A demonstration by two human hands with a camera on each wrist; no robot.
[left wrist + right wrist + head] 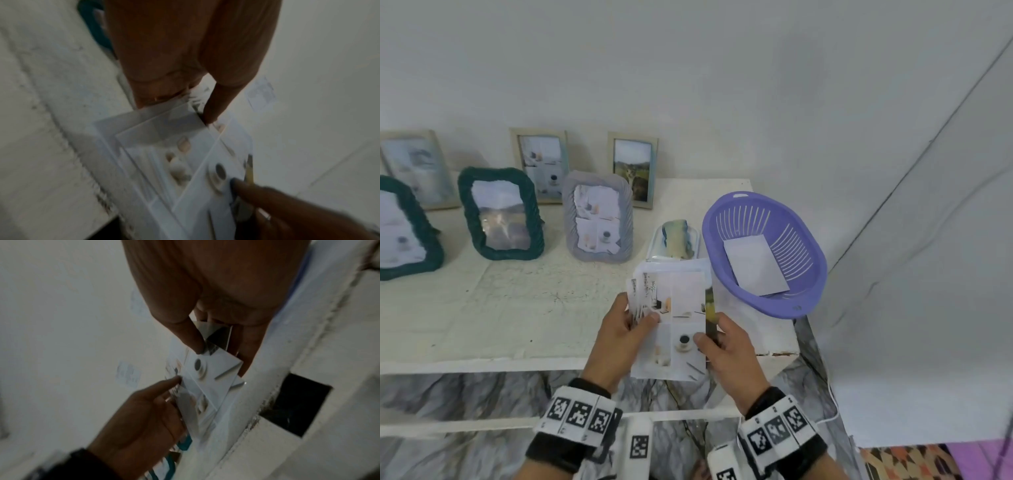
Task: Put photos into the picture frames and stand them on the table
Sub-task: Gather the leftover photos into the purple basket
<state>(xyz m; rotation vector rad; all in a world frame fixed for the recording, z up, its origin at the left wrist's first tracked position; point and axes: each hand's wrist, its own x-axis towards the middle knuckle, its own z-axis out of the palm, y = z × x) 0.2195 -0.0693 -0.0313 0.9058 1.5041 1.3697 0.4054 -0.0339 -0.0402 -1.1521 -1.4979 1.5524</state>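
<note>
Left hand (619,337) and right hand (727,346) hold fanned photos (671,322) above the table (482,308)

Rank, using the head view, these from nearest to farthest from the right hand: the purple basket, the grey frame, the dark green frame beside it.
From the right hand:
1. Purple basket, just beyond it, to the right.
2. Grey frame, farther back, left.
3. Dark green frame, farther left again.
</note>
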